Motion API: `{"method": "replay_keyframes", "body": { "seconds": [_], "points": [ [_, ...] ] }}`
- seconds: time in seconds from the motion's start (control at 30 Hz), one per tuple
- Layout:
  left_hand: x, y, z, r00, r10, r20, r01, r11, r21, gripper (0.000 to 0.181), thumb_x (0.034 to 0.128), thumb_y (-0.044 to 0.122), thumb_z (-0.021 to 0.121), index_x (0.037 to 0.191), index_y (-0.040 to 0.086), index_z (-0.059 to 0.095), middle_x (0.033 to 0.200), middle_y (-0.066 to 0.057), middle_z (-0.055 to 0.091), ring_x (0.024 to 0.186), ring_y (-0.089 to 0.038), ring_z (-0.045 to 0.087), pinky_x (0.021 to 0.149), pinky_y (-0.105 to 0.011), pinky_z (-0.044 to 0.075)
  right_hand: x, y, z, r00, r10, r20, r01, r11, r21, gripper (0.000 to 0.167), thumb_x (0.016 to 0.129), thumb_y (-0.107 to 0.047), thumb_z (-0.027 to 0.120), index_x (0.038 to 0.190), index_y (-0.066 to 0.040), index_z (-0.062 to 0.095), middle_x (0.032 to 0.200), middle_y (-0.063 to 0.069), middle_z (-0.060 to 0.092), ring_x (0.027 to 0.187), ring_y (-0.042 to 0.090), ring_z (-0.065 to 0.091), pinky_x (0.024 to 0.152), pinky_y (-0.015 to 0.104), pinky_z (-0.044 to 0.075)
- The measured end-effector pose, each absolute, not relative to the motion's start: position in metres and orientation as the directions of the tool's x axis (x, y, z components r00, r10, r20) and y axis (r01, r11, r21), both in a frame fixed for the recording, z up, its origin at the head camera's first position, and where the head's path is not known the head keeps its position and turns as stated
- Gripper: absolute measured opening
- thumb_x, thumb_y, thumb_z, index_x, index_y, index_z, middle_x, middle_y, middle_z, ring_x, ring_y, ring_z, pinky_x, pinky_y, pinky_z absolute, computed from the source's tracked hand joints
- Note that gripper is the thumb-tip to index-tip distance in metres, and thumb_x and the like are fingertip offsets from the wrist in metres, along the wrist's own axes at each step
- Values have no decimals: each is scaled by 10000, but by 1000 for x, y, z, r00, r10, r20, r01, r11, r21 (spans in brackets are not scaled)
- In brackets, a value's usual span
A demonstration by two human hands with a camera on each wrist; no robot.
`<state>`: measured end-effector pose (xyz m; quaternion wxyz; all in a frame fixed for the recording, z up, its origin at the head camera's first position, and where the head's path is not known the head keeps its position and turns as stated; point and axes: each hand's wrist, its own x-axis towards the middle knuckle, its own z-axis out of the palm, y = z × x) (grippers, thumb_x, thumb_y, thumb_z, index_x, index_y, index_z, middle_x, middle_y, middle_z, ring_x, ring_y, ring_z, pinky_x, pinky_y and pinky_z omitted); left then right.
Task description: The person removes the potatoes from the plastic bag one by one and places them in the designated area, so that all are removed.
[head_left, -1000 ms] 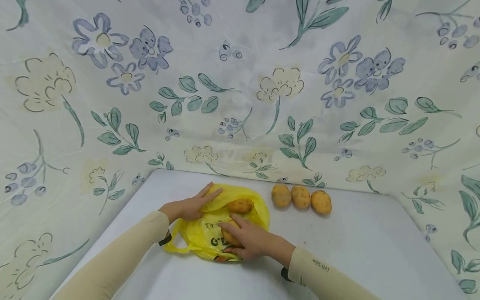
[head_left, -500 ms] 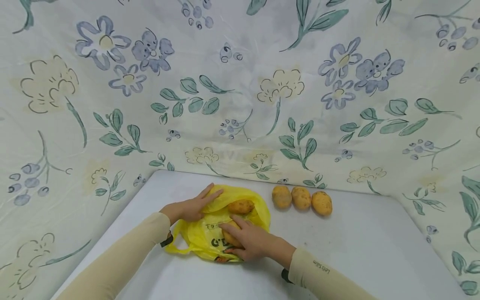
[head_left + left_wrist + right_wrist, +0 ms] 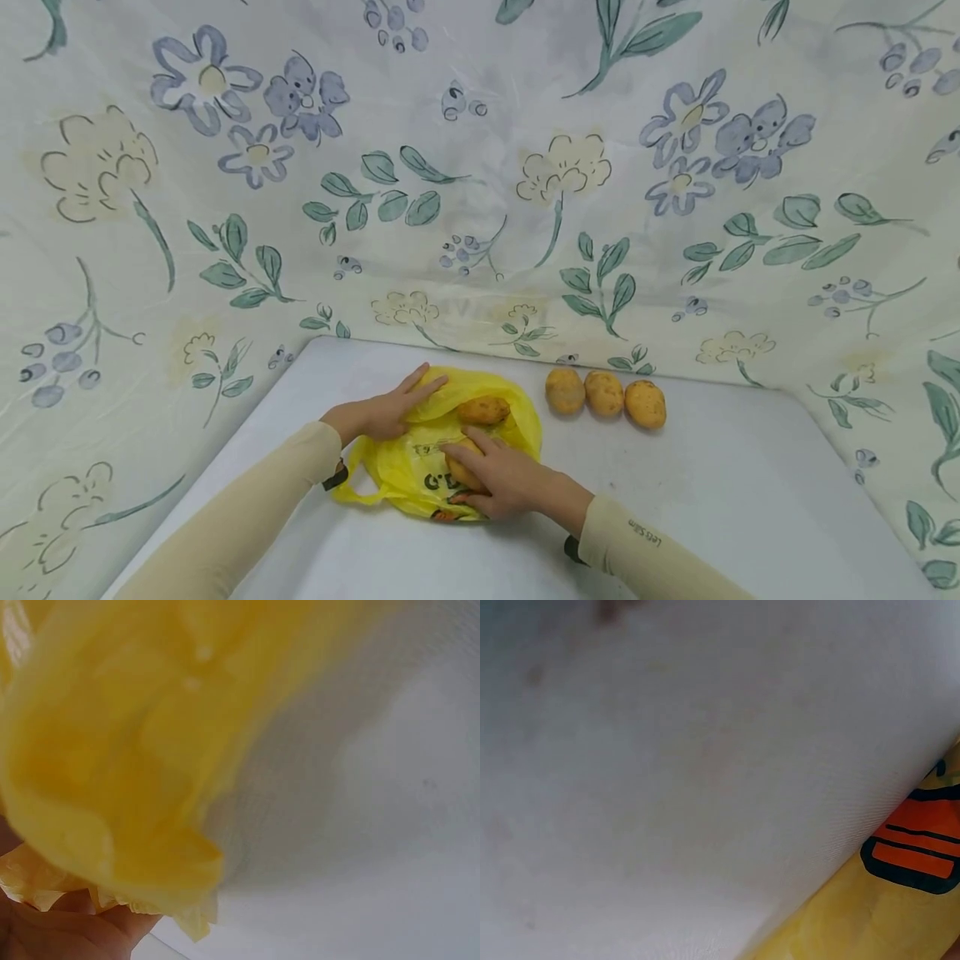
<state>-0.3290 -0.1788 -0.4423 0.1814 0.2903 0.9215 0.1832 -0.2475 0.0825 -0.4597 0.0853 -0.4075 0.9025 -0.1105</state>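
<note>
I find one potato (image 3: 483, 410) bagged; my right fingers (image 3: 486, 448) grip a second potato (image 3: 461, 473) against the yellow bag (image 3: 397, 477), my left fingers (image 3: 420, 396) its edge. Three potatoes (image 3: 604, 394) remain outside, at two o'clock.

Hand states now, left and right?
Left hand: closed, holding the thin yellow plastic bag.
Right hand: closed, holding an oval yellow-brown potato.
</note>
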Motion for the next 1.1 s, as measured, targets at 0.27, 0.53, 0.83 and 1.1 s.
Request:
{"method": "replay_keyframes", "body": {
  "seconds": [0.27, 0.53, 0.83, 1.1],
  "points": [
    [-326, -180, -443, -765, 607, -216, 474, 757, 450, 932, 914, -110, 539, 1602, 279, 46, 1636, -179, -199, 1504, -456, 112, 1140, -585, 318, -248, 82, -463, -647, -762, -41, -732, 635, -245, 707, 959, -463, 597, 1551, -345, 228, 1590, 145, 258, 1332, 367, 486, 1066, 490, 460],
    [-324, -176, -446, -760, 609, -226, 475, 758, 447, 944, 917, -103, 540, 1602, 296, 28, 1635, -179, -208, 1493, -464, 156, 1124, -572, 351, -245, 85, -464, -630, -776, -23, -746, 614, -257, 694, 959, -435, 609, 1542, -307, 254, 1561, 171, 294, 1281, 343, 527, 1045, 475, 481],
    [-324, -176, -448, -759, 607, -235, 471, 761, 446, 944, 912, -105, 547, 1602, 285, 35, 1634, -178, -212, 1497, -455, 154, 1123, -568, 356, -240, 82, -466, -569, -822, -19, -810, 565, -157, 646, 953, -347, 645, 1505, -323, 310, 1452, 57, 366, 1080, 206, 538, 949, 345, 516],
    [-327, -178, -441, -769, 602, -215, 470, 760, 449, 941, 906, -123, 523, 1603, 283, 39, 1633, -176, -212, 1499, -465, 122, 1128, -590, 335, -244, 80, -455, -588, -806, -74, -782, 589, -203, 682, 946, -286, 663, 1510, -344, 283, 1519, 77, 332, 1235, 296, 525, 1009, 417, 501]
  ]
}}
